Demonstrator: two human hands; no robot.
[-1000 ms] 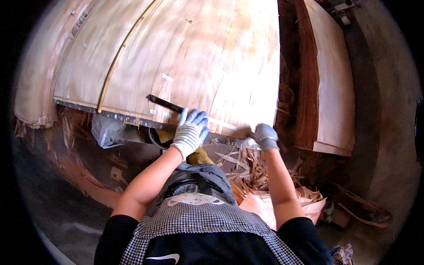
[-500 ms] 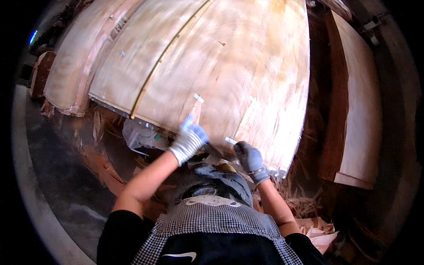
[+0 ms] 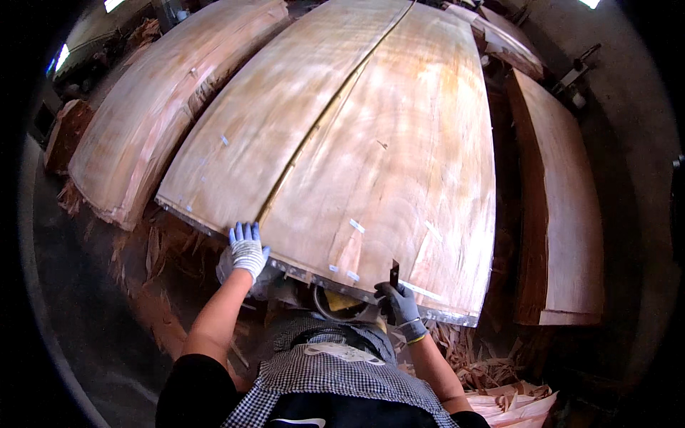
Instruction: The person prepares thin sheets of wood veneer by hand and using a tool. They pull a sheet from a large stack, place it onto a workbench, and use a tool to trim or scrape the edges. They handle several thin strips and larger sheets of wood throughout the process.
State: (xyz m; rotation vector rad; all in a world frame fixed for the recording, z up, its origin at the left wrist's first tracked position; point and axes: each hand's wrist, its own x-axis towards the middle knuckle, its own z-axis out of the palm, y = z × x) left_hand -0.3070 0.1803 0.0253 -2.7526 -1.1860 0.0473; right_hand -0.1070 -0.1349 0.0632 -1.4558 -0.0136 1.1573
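Fingers (image 3: 247, 232) of the left hand (image 3: 247, 254) lie flat and a little spread on the near edge of the big wood sheet (image 3: 421, 171), just beside the low end of a long dark line (image 3: 291, 165) in the wood. On the right, the fingers of the right hand (image 3: 399, 305) are curled tight around a short dark blade (image 3: 394, 273), which sticks up over the same edge. The sheet lies wide and flat in front of the person, with bits of white tape (image 3: 357, 225) on it. It looks thin, so it could split if the blade got caught and was pulled too hard. It could also slide if the left hand pressed too lightly. The blade could slip and nick the leg side of the apron (image 3: 335, 378), because the body is so near. Tape could peel off if a glove rubbed it. Wood scraps (image 3: 474, 367) lie in a messy heap on the floor, and a foot could slip on them.
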